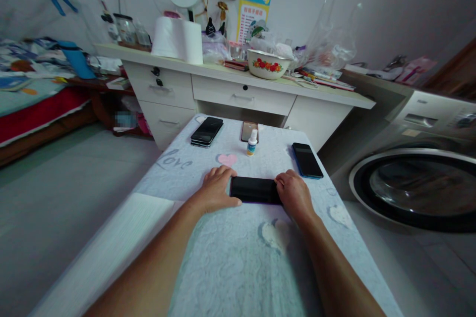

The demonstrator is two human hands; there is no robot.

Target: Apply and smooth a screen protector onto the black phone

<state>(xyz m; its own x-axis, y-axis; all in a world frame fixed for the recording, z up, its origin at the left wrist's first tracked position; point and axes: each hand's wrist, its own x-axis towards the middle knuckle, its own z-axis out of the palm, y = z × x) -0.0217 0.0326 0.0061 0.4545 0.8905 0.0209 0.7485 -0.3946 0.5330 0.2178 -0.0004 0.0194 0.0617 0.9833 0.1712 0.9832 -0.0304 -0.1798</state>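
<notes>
A black smartphone (256, 190) lies sideways on the cloth-covered table, screen up. At its left end is my left hand (218, 188), thumb along the near edge and fingers at the far corner, gripping it. My right hand (293, 190) is closed over the right end, its curled fingers hiding that part of the phone. Just beyond stands a small white spray bottle (252, 143) with a blue label. Behind the bottle is another phone (247, 131), brownish in colour. A stack of phones (207, 131) sits at the far left, and a blue-edged phone (307, 160) at the right.
The table (230, 257) has a pale patterned cloth. Past its far end is a white desk (223, 79) with drawers, bearing a flowered bowl (268, 65) and a paper roll (174, 39). A washing machine (412, 124) stands at right, a bed (40, 104) at left.
</notes>
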